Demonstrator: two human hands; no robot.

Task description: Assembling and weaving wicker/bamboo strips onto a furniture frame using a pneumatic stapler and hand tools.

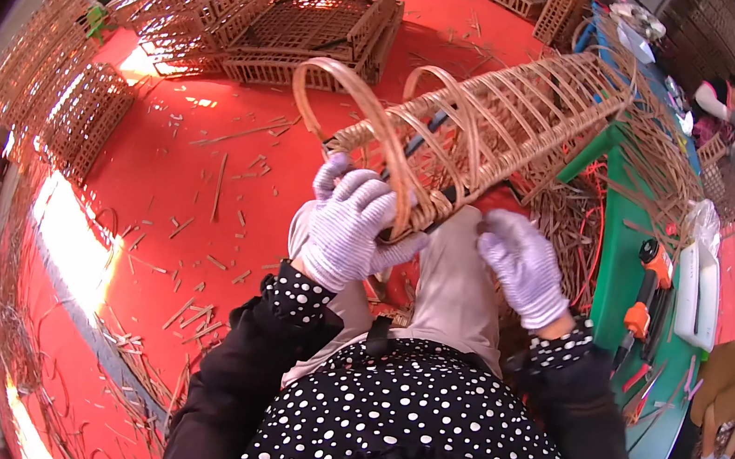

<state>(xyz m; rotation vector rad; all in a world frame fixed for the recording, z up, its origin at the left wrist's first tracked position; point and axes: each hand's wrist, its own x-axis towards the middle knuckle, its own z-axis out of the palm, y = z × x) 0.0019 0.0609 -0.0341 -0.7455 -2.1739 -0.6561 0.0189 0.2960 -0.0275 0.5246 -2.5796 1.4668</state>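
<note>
A long rattan frame with hooped ribs (534, 112) slants from my lap up to the far right. Two tall bent cane loops stand at its near end. My left hand (350, 232), in a white striped knit glove, closes around that near end, beside the bound cane at the base of a loop. In a matching glove, my right hand (524, 268) hovers over my right knee, a short way from the frame's near right corner. Its fingers are loosely bent and apart, with nothing visible in them.
At right, a green table (617, 255) carries an orange-and-black power tool (656, 263), a white tray (698, 295) and cane strips. Stacked woven cane crates (321, 26) stand at the far left. Cane scraps litter the red floor (182, 147). Two people work beyond the table.
</note>
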